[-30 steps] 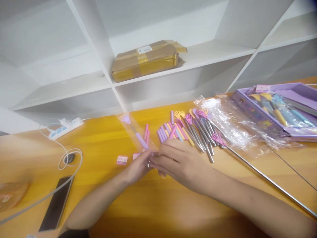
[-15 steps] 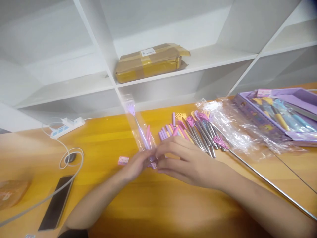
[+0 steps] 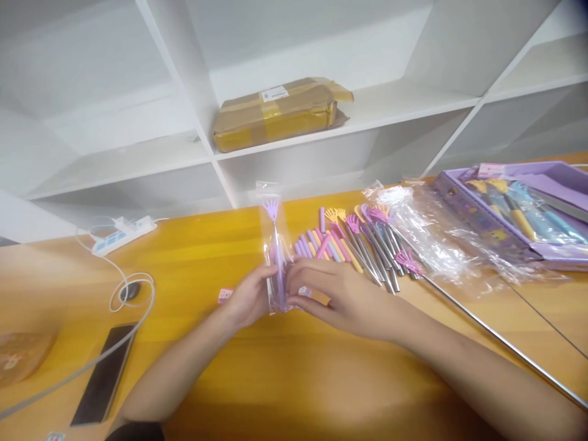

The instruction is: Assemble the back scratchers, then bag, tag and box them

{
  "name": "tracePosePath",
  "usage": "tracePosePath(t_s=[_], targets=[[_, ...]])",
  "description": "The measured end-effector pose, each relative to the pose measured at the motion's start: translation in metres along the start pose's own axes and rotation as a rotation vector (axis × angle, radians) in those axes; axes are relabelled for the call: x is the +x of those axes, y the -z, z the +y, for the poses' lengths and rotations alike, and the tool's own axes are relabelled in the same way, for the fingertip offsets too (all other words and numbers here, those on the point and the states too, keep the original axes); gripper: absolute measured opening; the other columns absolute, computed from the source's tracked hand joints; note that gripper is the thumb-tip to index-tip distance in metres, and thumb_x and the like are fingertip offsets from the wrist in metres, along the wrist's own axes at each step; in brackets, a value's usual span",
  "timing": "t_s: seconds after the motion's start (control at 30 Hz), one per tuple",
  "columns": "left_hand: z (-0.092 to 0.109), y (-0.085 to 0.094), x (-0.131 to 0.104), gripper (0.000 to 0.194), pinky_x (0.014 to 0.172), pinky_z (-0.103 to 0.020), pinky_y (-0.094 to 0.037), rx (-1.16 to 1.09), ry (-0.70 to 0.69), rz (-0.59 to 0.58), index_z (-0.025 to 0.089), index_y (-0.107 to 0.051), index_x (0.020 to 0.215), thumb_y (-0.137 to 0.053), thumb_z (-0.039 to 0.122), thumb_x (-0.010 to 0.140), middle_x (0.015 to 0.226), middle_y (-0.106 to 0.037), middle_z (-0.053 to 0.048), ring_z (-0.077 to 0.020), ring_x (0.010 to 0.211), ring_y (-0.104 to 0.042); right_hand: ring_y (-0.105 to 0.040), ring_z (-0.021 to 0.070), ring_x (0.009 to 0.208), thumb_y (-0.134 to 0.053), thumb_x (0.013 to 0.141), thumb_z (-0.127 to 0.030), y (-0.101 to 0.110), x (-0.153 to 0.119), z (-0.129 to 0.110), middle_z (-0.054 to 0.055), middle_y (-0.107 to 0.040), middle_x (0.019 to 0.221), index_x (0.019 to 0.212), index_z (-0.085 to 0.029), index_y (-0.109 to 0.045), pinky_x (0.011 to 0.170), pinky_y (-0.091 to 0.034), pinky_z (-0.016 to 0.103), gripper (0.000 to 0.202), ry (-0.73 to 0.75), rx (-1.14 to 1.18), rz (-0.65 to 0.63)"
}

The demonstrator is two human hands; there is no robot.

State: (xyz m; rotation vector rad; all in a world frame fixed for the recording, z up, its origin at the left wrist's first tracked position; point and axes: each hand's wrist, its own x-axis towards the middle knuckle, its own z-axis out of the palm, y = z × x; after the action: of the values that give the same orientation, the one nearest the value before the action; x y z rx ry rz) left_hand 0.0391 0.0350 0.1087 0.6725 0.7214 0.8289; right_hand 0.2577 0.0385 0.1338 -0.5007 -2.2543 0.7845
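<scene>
A purple back scratcher (image 3: 271,209) with a hand-shaped head stands nearly upright inside a clear plastic bag (image 3: 267,187). My left hand (image 3: 252,297) is closed on the lower left side of the bag, its thumb over the front. From the right, the curled fingers of my right hand (image 3: 342,297) grip the bag's lower right edge; their tips are partly hidden. Beyond my right hand lie several coloured handle sleeves (image 3: 323,246) and several metal-rod back scratchers (image 3: 373,245) with pink, yellow and purple heads. A small pink label (image 3: 225,296) lies just left of my left hand.
At right, clear plastic bags (image 3: 416,226) lie beside a purple box (image 3: 487,214) with bagged back scratchers. An extended back scratcher's rod (image 3: 487,327) crosses the right side. At left are a phone (image 3: 105,376), a cable (image 3: 151,306) and a power strip (image 3: 124,236). A taped carton (image 3: 280,116) sits on the shelf.
The bagged back scratcher has swung from a leftward lean to nearly upright, its head moving right. My left hand now grips farther along the bag's side; my right hand stays close by.
</scene>
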Motion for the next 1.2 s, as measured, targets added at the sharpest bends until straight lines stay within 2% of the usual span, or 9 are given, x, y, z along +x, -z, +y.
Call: tracePosePath(t_s=[0.1, 0.23, 0.33, 0.47, 0.6, 0.73, 1.03, 1.13, 1.2], targets=[[-0.001, 0.000, -0.001, 0.037, 0.064, -0.027, -0.052, 0.057, -0.012, 0.058, 0.012, -0.075, 0.086, -0.083, 0.048, 0.083, 0.072, -0.068, -0.004, -0.0157, 0.064, -0.061, -0.063, 0.0151, 0.092, -0.062, 0.108, -0.022, -0.002, 0.000, -0.001, 0.004, -0.066, 0.101, 0.102, -0.018, -0.063, 0.081, -0.051, 0.028, 0.007, -0.043, -0.044, 0.004], [0.002, -0.005, -0.004, 0.045, 0.068, -0.028, -0.052, 0.177, -0.057, -0.026, 0.011, -0.076, 0.088, -0.082, 0.056, 0.085, 0.078, -0.072, -0.008, -0.0185, 0.071, -0.065, -0.060, 0.0138, 0.086, -0.062, 0.108, -0.026, -0.003, -0.001, -0.002, 0.002, -0.066, 0.096, 0.099, -0.018, -0.063, 0.076, -0.047, 0.027, 0.012, -0.104, -0.071, 0.008], [0.003, -0.006, -0.004, 0.045, 0.069, -0.026, -0.051, 0.231, -0.087, -0.032, 0.012, -0.076, 0.087, -0.081, 0.057, 0.087, 0.080, -0.071, -0.007, -0.0170, 0.072, -0.064, -0.059, 0.0135, 0.084, -0.062, 0.108, -0.028, -0.003, -0.001, -0.003, 0.002, -0.066, 0.094, 0.098, -0.018, -0.063, 0.077, -0.046, 0.027, 0.014, -0.156, -0.073, 0.003], [0.004, -0.001, -0.006, 0.053, 0.072, -0.029, -0.053, 0.290, -0.083, -0.076, 0.013, -0.077, 0.099, -0.073, 0.066, 0.091, 0.091, -0.073, -0.009, -0.0188, 0.077, -0.065, -0.059, 0.0132, 0.083, -0.060, 0.109, -0.028, -0.002, -0.001, -0.005, 0.002, -0.065, 0.093, 0.096, -0.019, -0.063, 0.076, -0.044, 0.027, 0.016, -0.170, -0.089, 0.001], [0.006, 0.005, -0.009, 0.046, 0.076, -0.031, -0.054, 0.403, -0.108, -0.159, 0.015, -0.073, 0.115, -0.086, 0.048, 0.086, 0.105, -0.071, -0.010, -0.0199, 0.085, -0.067, -0.057, 0.0129, 0.080, -0.059, 0.109, -0.028, -0.001, -0.001, -0.005, 0.002, -0.064, 0.092, 0.094, -0.018, -0.061, 0.074, -0.042, 0.026, 0.018, -0.164, -0.095, 0.011], [0.007, 0.005, -0.010, 0.039, 0.074, -0.030, -0.056, 0.427, -0.160, -0.161, 0.016, -0.070, 0.120, -0.082, 0.039, 0.092, 0.108, -0.071, -0.011, -0.0187, 0.085, -0.068, -0.054, 0.0122, 0.079, -0.060, 0.107, -0.025, 0.001, -0.003, -0.002, 0.000, -0.062, 0.090, 0.092, -0.019, -0.057, 0.074, -0.040, 0.026, 0.016, -0.152, -0.103, 0.040], [0.013, 0.001, -0.015, 0.034, 0.076, -0.027, -0.053, 0.514, -0.131, -0.198, 0.016, -0.070, 0.119, -0.072, 0.044, 0.100, 0.099, -0.068, -0.008, -0.0159, 0.085, -0.065, -0.053, 0.0112, 0.079, -0.061, 0.108, -0.028, 0.001, -0.006, 0.004, 0.000, -0.062, 0.091, 0.095, -0.019, -0.058, 0.074, -0.040, 0.026, 0.016, -0.116, -0.166, 0.074], [0.012, 0.001, -0.012, 0.037, 0.074, -0.027, -0.053, 0.556, -0.158, -0.151, 0.016, -0.072, 0.120, -0.071, 0.048, 0.100, 0.103, -0.070, -0.009, -0.0179, 0.086, -0.067, -0.053, 0.0109, 0.077, -0.063, 0.107, -0.030, 0.000, -0.006, 0.010, -0.001, -0.061, 0.090, 0.098, -0.020, -0.059, 0.071, -0.039, 0.025, 0.014, -0.135, -0.149, 0.099], [0.011, 0.003, -0.010, 0.038, 0.078, -0.029, -0.055, 0.582, -0.198, -0.088, 0.017, -0.075, 0.121, -0.072, 0.049, 0.099, 0.111, -0.071, -0.011, -0.0211, 0.095, -0.069, -0.052, 0.0110, 0.074, -0.065, 0.105, -0.034, -0.001, -0.005, 0.014, -0.001, -0.058, 0.087, 0.101, -0.020, -0.058, 0.068, -0.039, 0.025, 0.016, -0.185, -0.122, 0.132]])
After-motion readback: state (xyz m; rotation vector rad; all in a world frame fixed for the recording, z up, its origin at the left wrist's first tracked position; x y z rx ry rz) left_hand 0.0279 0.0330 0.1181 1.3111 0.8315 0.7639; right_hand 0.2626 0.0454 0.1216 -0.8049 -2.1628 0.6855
